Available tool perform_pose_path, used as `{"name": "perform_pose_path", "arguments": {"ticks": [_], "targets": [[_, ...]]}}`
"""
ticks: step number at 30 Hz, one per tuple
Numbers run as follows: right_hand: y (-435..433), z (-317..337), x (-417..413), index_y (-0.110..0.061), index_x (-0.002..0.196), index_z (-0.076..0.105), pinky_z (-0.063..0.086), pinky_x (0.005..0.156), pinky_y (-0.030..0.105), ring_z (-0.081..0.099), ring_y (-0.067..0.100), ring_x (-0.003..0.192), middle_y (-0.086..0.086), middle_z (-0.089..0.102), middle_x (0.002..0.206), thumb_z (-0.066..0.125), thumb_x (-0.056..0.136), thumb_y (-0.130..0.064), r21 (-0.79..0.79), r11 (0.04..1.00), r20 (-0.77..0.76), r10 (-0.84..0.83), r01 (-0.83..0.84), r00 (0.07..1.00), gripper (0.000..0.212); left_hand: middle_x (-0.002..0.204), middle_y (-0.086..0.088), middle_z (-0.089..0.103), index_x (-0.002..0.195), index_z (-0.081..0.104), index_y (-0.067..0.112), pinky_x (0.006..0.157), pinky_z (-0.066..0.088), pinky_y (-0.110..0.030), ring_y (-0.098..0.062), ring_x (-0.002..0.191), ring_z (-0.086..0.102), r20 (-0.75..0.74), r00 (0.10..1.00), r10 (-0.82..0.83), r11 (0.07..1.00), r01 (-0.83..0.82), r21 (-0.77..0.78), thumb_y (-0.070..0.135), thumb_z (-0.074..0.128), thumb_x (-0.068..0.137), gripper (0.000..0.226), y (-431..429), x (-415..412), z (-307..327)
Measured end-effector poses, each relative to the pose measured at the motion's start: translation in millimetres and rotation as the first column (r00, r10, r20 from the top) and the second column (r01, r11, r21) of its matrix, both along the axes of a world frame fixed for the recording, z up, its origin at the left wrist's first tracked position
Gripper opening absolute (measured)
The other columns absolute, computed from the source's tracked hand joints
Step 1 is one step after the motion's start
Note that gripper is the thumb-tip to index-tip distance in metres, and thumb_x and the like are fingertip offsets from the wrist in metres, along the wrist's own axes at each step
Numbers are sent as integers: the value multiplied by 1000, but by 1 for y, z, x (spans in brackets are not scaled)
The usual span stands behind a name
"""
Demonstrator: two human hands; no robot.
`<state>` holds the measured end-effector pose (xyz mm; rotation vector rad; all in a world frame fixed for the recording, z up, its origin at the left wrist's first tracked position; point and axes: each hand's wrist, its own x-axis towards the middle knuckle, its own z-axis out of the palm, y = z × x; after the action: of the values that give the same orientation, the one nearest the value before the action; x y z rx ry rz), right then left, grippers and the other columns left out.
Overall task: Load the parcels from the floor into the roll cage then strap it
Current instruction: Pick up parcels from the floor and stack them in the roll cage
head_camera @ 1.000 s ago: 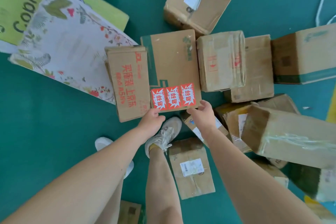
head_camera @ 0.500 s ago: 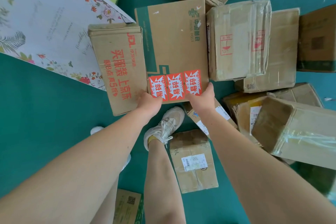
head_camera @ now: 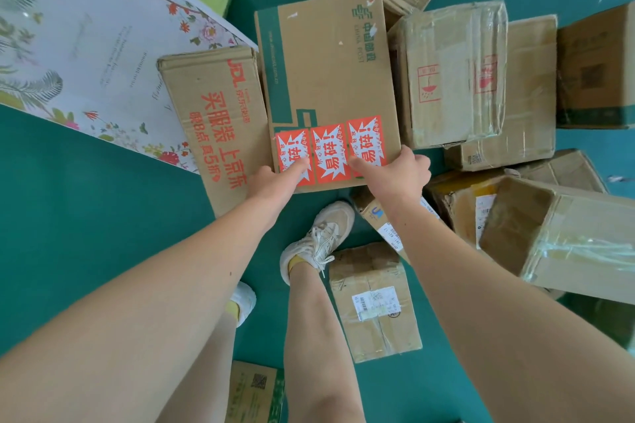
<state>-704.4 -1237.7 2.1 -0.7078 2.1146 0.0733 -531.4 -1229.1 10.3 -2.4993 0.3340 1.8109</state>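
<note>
post box (head_camera: 330,79) is gripped at its near edge by both hands. left hand (head_camera: 273,180): thumb is laid flat on the top face, over the left one of three red stickers (head_camera: 331,151); fingers are hidden under the edge. right hand (head_camera: 398,173): thumb is laid on the right sticker, fingers are curled round the near right corner. the post box is seen flat, printed face up, among other parcels on the green floor (head_camera: 86,233). whether it is lifted clear cannot be told. jd box (head_camera: 213,120) is set just beside it on the left; touching or overlapped, cannot be told which. taped box (head_camera: 450,72) is set just beside it on the right. floral board (head_camera: 86,45) is laid behind the jd box. labelled parcel (head_camera: 374,302) is seen on the floor beside a shoe (head_camera: 319,237), nearer than the hands. open box (head_camera: 556,237) is laid on its side at the right, over more parcels. further cartons are scattered along the top and right edges.
</note>
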Motion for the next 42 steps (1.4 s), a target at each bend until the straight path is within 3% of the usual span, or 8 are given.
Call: {"name": "perform_pose_path", "arguments": {"ticks": [5, 8, 12, 22, 27, 30, 36, 42], "targets": [[-17, 57, 20, -24, 131, 49, 47, 93, 36, 46, 16, 115, -3, 40, 124, 85, 65, -53, -165, 960, 148, -202, 225, 968, 81, 148, -5, 41, 146, 35, 18, 99, 44, -45, -29, 128, 47, 42, 998, 46, 996, -42, -80, 69, 63, 78, 89, -24, 15, 53], [-25, 96, 38, -23, 125, 48, 55, 90, 39, 60, 11, 101, -4, 54, 119, 89, 66, -40, -198, 884, 277, -365, 424, 889, 74, 142, -6, 46, 145, 30, 20, 94, 51, -49, -30, 121, 52, 4, 982, 191, 978, -190, -85, 59, 66, 83, 82, -37, 23, 89], [-26, 161, 57, -26, 125, 45, 57, 89, 45, 65, 15, 97, -7, 63, 107, 88, 66, -42, -198, 848, 323, -418, 492, 849, 75, 147, -5, 40, 149, 25, 18, 93, 53, -48, -27, 124, 48, -46, 977, 209, 969, -213, -125, 52, 70, 83, 87, -48, 42, 154], [-22, 376, 133, -38, 100, 55, 57, 88, 49, 68, 18, 97, -9, 69, 102, 86, 58, -49, -276, 819, 389, -383, 503, 838, 54, 120, -5, 56, 133, 38, 14, 98, 48, -48, -23, 101, 52, -92, 984, 151, 934, -173, -314, 48, 69, 86, 66, -52, 119, 364], [-13, 442, 185, -34, 120, 54, 57, 87, 50, 68, 21, 97, -8, 69, 105, 82, 38, -60, -278, 819, 453, -350, 503, 820, 91, 128, -4, 54, 137, 38, 19, 95, 49, -48, -26, 107, 53, -89, 992, 87, 910, -116, -398, 50, 68, 86, 67, -41, 178, 444], [-12, 476, 217, -32, 119, 51, 56, 88, 51, 67, 22, 97, -5, 67, 107, 80, 36, -61, -294, 840, 473, -286, 456, 833, 93, 135, -4, 52, 139, 38, 22, 98, 47, -51, -29, 120, 52, -108, 984, 140, 886, -173, -431, 50, 69, 84, 69, -33, 212, 478], [-27, 546, 273, -22, 124, 47, 53, 87, 48, 61, 18, 89, 1, 63, 108, 85, 73, -37, -320, 897, 510, -108, 305, 853, 66, 139, -9, 48, 142, 33, 17, 105, 41, -55, -31, 127, 46, -150, 956, 252, 830, -293, -475, 43, 66, 90, 67, -18, 270, 543], [-47, 598, 330, -21, 119, 41, 46, 68, 44, 55, 14, 78, -2, 56, 96, 82, 79, -29, -354, 929, 549, 113, 108, 828, 58, 136, -9, 50, 139, 36, 16, 105, 41, -55, -31, 126, 48, -166, 890, 425, 705, -440, -556, 38, 65, 92, 60, 3, 324, 601]]}}
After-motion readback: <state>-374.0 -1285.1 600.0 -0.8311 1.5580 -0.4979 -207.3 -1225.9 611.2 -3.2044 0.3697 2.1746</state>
